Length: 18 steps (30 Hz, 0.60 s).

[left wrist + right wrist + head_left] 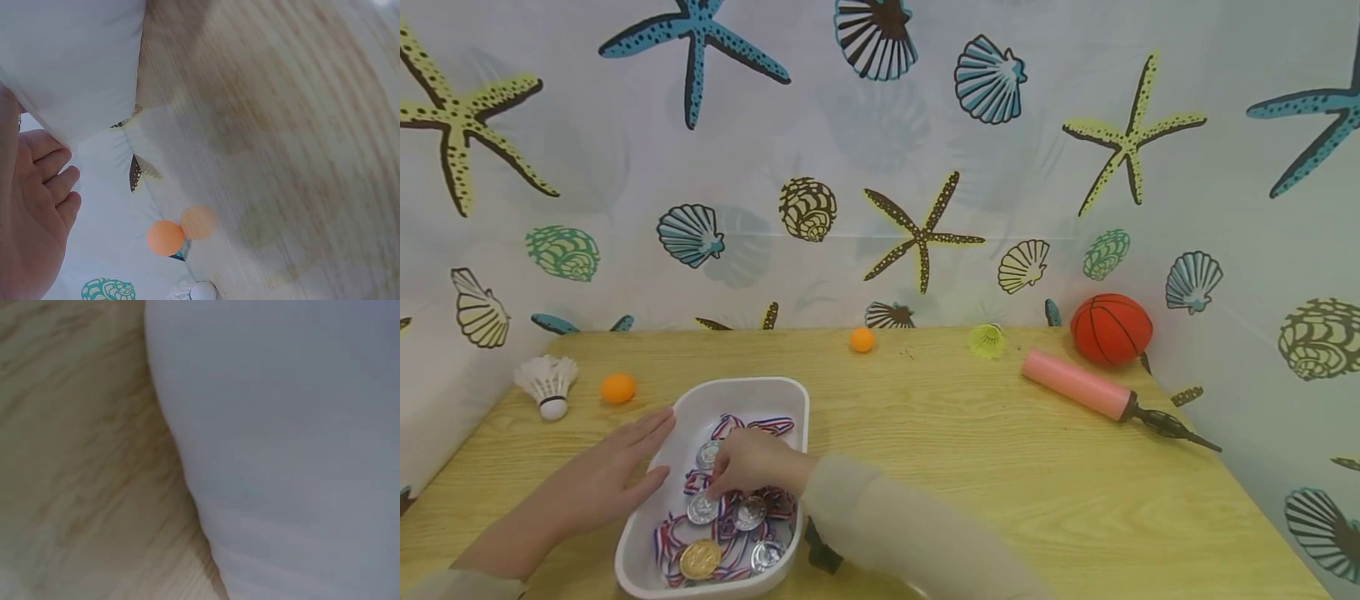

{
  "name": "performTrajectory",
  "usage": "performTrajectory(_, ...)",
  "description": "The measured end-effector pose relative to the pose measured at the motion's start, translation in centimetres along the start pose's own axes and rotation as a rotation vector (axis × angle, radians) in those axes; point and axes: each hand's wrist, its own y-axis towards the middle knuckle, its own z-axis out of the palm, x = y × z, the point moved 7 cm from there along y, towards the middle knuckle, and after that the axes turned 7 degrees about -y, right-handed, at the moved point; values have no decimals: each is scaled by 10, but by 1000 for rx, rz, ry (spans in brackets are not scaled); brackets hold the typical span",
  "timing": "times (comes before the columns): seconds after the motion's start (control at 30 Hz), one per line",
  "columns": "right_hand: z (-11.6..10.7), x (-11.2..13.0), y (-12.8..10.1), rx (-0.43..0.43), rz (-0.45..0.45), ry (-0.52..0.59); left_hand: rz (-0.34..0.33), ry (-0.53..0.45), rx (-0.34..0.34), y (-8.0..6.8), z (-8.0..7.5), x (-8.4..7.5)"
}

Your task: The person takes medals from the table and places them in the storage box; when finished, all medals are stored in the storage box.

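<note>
A white plastic tub stands on the wooden table and holds several medals on red, white and blue ribbons. My left hand lies along the tub's left wall with fingers straight; in the left wrist view its fingers are beside the tub's white side. My right hand reaches in over the right rim and pinches the edge of a silver medal. Another silver medal lies just beyond it. Nearer are a gold medal and a silver medal. The right wrist view shows only the tub's wall and table.
Behind the tub's left side lie a white shuttlecock and an orange ball. Along the back are another orange ball, a yellow shuttlecock and a small red basketball. A pink hand pump lies at the right.
</note>
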Motion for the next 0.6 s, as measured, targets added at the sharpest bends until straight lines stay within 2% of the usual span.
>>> performTrajectory(0.17,3,0,2,-2,16,-44,5,4,-7,1,0,0)
performTrajectory(0.37,2,2,4,-7,-47,-46,4,1,-3,2,1,2)
performTrajectory(0.5,-4,0,3,-21,-116,24,10,2,-9,2,1,2)
performTrajectory(0.6,-17,-6,0,-43,-124,94,19,5,-20,2,0,2)
